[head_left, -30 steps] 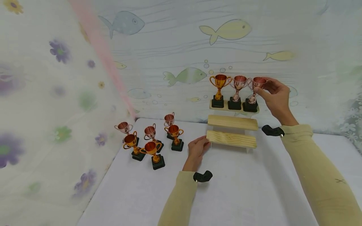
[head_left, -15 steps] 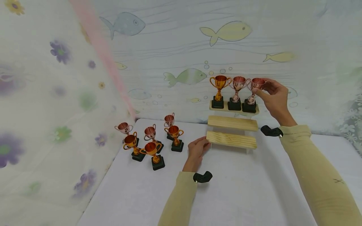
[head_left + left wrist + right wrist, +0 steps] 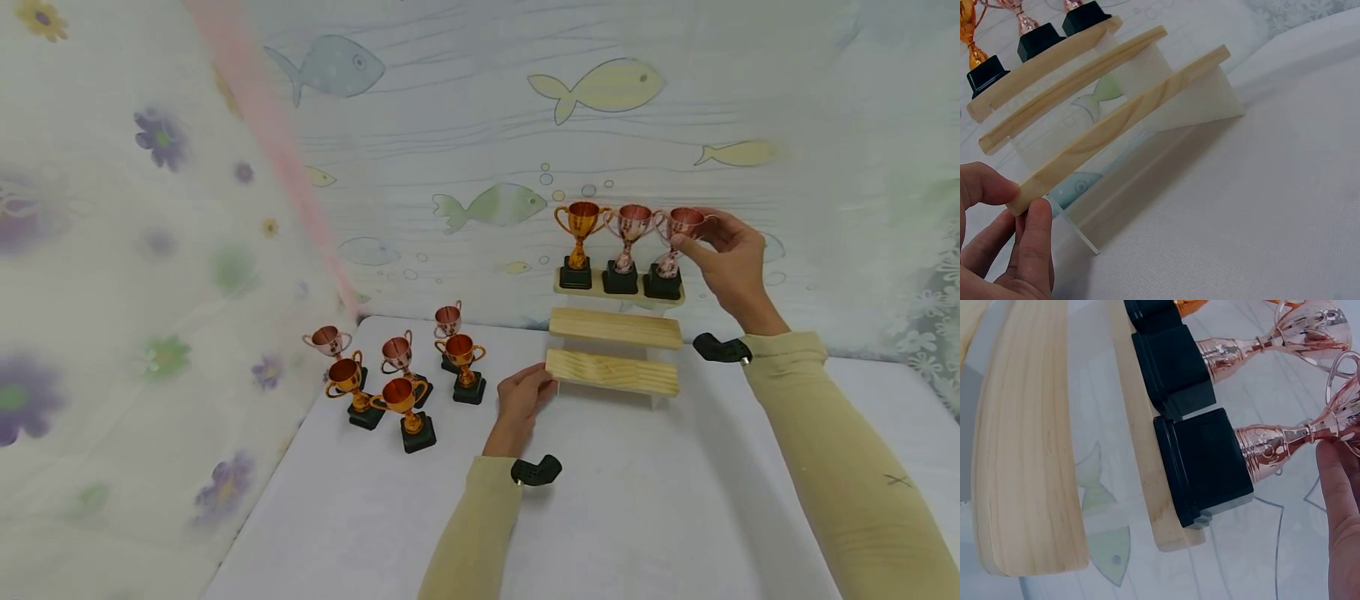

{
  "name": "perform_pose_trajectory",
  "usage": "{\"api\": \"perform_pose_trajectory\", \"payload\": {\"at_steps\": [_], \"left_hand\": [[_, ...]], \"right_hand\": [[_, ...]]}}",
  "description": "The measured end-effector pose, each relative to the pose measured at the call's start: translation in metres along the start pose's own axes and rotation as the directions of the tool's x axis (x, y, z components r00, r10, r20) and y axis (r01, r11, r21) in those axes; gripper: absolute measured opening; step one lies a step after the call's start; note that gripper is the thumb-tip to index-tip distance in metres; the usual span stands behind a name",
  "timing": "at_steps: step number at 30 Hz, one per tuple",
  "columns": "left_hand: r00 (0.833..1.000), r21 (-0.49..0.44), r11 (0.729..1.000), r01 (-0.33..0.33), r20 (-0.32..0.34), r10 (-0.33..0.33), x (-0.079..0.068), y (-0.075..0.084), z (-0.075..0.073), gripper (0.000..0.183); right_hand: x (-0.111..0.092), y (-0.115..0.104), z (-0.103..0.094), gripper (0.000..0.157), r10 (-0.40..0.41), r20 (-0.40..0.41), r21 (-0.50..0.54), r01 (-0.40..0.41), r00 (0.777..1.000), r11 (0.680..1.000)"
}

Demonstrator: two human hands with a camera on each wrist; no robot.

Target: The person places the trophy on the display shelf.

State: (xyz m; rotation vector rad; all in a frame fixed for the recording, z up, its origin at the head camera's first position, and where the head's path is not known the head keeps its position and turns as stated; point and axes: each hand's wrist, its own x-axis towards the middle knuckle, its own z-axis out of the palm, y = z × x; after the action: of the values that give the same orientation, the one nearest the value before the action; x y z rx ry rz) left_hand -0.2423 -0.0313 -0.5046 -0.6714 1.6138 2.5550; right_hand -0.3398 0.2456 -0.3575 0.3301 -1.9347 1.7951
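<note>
My right hand (image 3: 735, 258) holds the cup of a rose-gold trophy (image 3: 1267, 450) between thumb and fingers. The trophy stands upright on its black base at the right end of the top board (image 3: 621, 289) of a three-tier wooden stand. Beside it on that board are another rose-gold trophy (image 3: 633, 223) and a gold trophy (image 3: 581, 223) at the left end. My left hand (image 3: 521, 400) pinches the left end of the stand's lowest board (image 3: 1116, 122), thumb above and fingers below. In the right wrist view, most of my right hand is out of frame.
Several gold and rose-gold trophies stand in a group on the white table at left, among them a front gold trophy (image 3: 401, 398) and a rose-gold trophy (image 3: 327, 340). The stand's middle board (image 3: 615, 327) bears no trophy. A fish-print curtain (image 3: 480, 125) hangs behind.
Hardly anything differs. My right hand and the rose-gold trophy it holds have shifted by a tiny amount; my left hand stays at the lowest board.
</note>
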Motion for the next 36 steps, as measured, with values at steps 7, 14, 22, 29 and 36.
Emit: {"api": "perform_pose_trajectory", "payload": {"at_steps": [7, 14, 22, 29, 36], "left_hand": [[1.000, -0.001, 1.000, 0.006, 0.003, -0.006, 0.001, 0.000, 0.000, 0.029], [1.000, -0.006, 1.000, 0.005, 0.002, -0.005, 0.002, -0.001, 0.000, 0.029], [1.000, 0.002, 1.000, -0.007, -0.002, 0.007, 0.003, -0.003, -0.001, 0.029], [1.000, 0.029, 0.999, -0.017, -0.006, 0.017, -0.001, 0.002, 0.001, 0.029], [1.000, 0.079, 0.997, -0.023, 0.018, 0.021, -0.001, 0.003, 0.000, 0.029]], "right_hand": [[0.000, 0.003, 0.001, 0.041, 0.002, 0.004, -0.007, -0.002, 1.000, 1.000], [0.001, 0.006, 0.001, 0.043, -0.008, 0.010, -0.034, 0.008, 1.000, 0.999], [0.000, 0.005, 0.003, 0.045, -0.024, 0.018, 0.005, 0.024, 1.000, 1.000], [-0.004, 0.007, 0.002, 0.037, -0.011, 0.015, 0.023, 0.011, 1.000, 1.000], [-0.019, 0.011, -0.011, 0.048, 0.009, -0.014, 0.133, -0.007, 1.000, 0.991]]}}
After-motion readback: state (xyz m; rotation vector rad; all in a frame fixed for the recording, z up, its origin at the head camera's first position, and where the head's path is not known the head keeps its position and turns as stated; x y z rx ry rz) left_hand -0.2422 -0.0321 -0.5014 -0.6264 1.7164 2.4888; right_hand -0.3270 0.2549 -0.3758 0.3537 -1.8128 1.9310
